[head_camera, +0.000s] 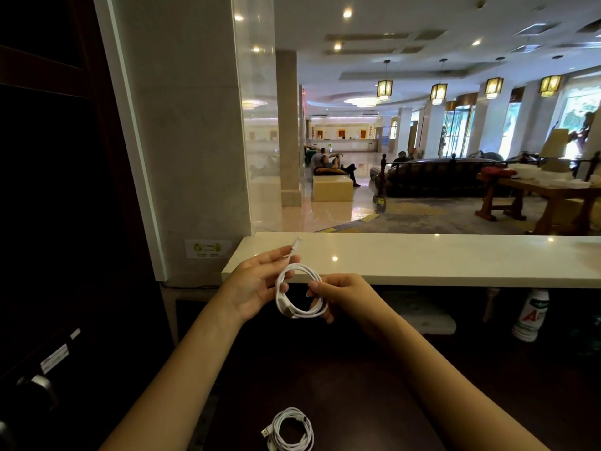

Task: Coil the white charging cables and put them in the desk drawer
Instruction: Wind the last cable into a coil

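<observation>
Above the dark wooden desk (341,385), a thin white charging cable (300,296) is held up in a small loop between both hands, just near of the pale stone counter ledge (422,258). To finish this coil well, the loose plug end should be wound round the loop and tucked so the turns do not spring apart. The left hand (257,288) fingers (276,258) are closed narrowly on the free end by its plug, while the right hand (341,296) fingers (313,285) are pinched on the loop's right side. A second white cable, already coiled (291,429), lies on the desk's near edge. No drawer can be made out.
</observation>
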A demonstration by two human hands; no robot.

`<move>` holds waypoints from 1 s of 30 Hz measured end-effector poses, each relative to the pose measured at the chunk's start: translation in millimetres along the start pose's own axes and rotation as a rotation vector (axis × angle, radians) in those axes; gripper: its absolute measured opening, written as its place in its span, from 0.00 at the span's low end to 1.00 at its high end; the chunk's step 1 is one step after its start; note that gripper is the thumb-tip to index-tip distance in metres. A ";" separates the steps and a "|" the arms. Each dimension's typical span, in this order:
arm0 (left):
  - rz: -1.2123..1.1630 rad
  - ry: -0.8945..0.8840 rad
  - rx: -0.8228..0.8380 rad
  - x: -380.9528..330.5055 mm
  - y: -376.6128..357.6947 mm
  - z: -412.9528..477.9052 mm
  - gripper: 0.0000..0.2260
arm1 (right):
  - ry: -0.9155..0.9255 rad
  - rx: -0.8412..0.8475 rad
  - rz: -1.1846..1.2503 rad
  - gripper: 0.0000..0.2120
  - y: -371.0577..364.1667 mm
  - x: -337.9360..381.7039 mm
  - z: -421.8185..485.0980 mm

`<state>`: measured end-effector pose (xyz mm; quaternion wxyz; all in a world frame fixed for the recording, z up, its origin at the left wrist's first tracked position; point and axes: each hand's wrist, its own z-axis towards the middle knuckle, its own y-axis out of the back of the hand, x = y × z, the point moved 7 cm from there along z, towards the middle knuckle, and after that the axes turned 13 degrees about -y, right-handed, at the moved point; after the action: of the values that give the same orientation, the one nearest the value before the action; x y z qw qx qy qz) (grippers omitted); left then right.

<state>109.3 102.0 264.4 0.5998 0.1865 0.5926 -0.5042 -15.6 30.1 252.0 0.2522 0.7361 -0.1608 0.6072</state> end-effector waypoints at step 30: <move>-0.077 0.175 0.049 40.9 1.1 -2.3 0.07 | 0.077 0.017 -0.307 0.04 -1.4 -3.4 19.6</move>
<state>100.4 88.6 226.7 0.5212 0.2215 0.6371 -0.5229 0.4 19.9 245.7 0.3419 0.7302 -0.0315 0.5907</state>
